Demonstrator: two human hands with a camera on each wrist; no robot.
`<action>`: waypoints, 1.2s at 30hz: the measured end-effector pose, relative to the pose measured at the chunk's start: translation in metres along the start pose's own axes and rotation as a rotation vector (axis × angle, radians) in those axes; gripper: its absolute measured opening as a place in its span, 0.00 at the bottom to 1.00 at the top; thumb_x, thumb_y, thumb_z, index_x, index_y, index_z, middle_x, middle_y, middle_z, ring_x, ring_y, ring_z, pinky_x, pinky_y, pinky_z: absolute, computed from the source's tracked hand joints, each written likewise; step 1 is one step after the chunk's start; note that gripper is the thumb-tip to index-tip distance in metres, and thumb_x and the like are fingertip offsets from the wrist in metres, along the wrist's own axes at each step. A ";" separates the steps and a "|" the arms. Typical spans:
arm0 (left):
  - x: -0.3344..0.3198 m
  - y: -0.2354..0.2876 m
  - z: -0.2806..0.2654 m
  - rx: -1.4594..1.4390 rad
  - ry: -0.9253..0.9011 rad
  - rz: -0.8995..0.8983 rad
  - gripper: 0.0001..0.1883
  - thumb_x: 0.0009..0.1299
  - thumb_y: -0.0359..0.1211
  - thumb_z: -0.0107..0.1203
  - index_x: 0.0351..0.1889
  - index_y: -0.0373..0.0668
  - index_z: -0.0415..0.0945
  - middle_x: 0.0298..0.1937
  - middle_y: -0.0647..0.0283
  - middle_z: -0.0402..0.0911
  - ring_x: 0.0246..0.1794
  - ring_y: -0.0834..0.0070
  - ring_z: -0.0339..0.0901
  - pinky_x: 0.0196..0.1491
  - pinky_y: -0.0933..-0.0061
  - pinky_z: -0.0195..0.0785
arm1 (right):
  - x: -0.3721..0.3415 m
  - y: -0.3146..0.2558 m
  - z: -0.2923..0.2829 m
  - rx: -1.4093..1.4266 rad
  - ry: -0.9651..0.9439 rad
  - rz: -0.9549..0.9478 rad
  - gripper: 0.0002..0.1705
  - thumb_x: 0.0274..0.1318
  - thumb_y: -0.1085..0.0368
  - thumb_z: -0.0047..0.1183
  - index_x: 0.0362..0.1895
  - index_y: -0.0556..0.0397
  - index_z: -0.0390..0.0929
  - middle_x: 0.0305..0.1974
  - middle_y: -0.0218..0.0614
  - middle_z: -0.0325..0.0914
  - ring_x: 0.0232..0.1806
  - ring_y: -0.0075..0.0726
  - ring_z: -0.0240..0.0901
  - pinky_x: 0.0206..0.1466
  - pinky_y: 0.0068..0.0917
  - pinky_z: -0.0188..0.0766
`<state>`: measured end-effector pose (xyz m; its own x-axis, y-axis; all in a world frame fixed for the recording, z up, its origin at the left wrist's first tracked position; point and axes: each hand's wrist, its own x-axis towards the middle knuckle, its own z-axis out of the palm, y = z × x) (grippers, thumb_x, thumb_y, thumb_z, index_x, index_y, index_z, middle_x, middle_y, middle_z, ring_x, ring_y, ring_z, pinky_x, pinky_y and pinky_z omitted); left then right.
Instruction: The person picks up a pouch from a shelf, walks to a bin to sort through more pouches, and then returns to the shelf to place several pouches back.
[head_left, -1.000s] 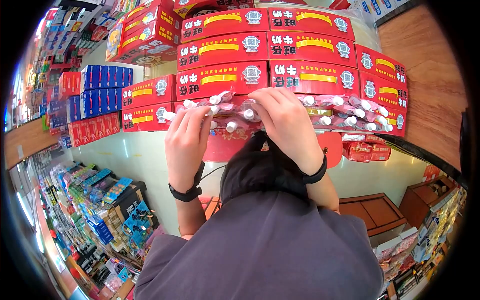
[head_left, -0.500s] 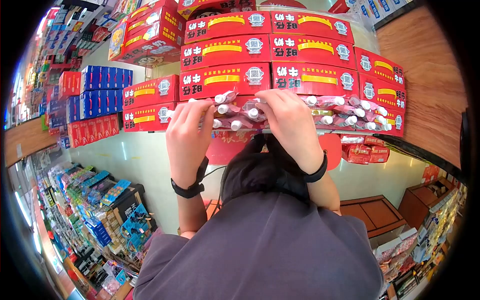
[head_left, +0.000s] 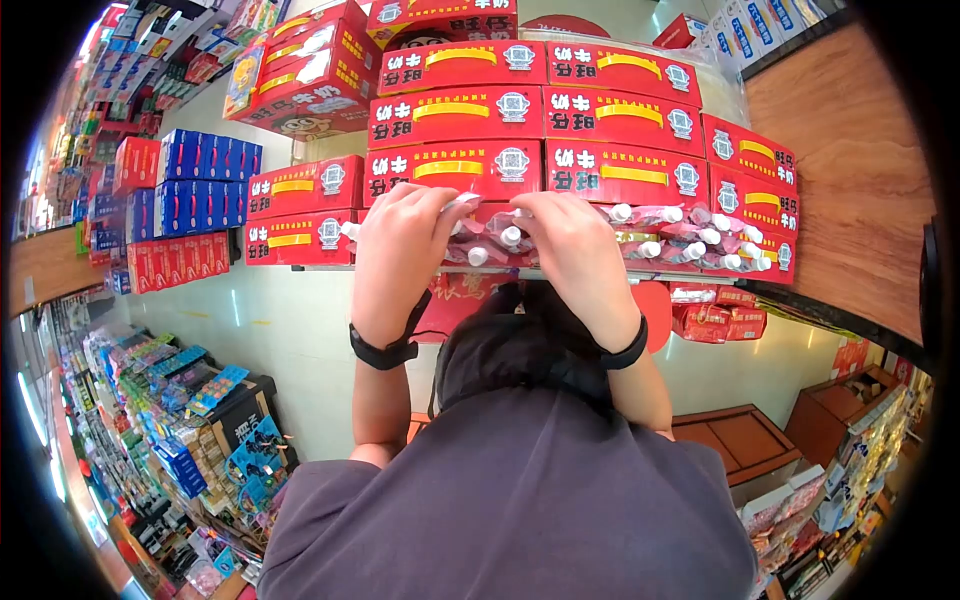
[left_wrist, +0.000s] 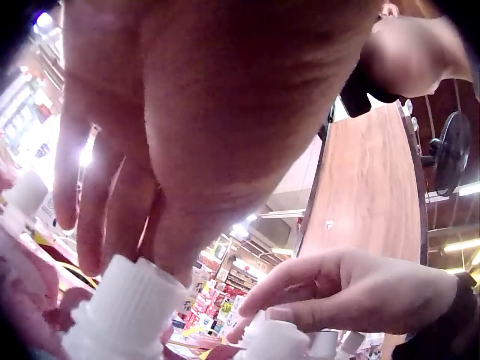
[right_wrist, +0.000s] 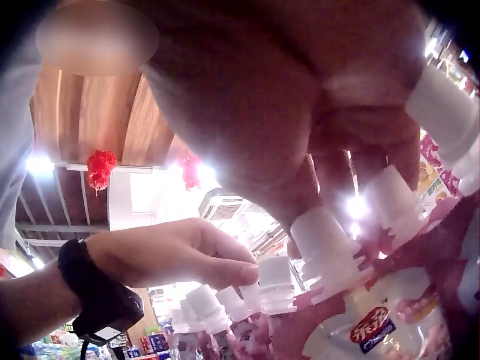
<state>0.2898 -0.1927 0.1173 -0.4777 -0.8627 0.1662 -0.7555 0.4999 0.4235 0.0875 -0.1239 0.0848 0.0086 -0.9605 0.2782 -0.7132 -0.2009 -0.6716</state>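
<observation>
Pink pouches with white caps lie in rows along the front of the red boxes [head_left: 455, 115]. My left hand [head_left: 400, 265] has its thumb and fingertips together at a pouch [head_left: 463, 203] near the middle. To its right, my right hand [head_left: 580, 255] bends its fingers round the top of another pouch, by a white cap [head_left: 510, 236]. In the left wrist view, the right thumb lies against a white cap [left_wrist: 276, 341]. The right wrist view shows the left hand [right_wrist: 176, 251] with its fingertips at a small cap [right_wrist: 250, 298]. Both hands partly hide the pouches.
More capped pouches [head_left: 690, 250] lie to the right. Blue boxes [head_left: 205, 182] stand at the left, beside stacked red cartons [head_left: 300, 85]. A wooden surface [head_left: 850, 190] borders the right side, and packed shelves line the lower left.
My left hand has moved right, closer to the right hand, and now covers pouches that showed before. The right hand has stayed at nearly the same pouches. The head view has shifted slightly.
</observation>
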 end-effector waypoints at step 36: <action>-0.041 -0.019 -0.024 -0.236 0.320 0.124 0.05 0.73 0.25 0.63 0.44 0.35 0.84 0.45 0.57 0.89 0.48 0.60 0.85 0.51 0.63 0.78 | -0.042 -0.029 -0.018 -0.103 0.225 0.011 0.10 0.65 0.69 0.62 0.49 0.56 0.83 0.47 0.39 0.84 0.56 0.49 0.77 0.61 0.43 0.73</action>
<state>0.3343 -0.1687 0.1234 -0.3666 -0.7961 0.4815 -0.5597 0.6021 0.5694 0.0957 -0.0747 0.1049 -0.1476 -0.8930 0.4251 -0.7803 -0.1590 -0.6049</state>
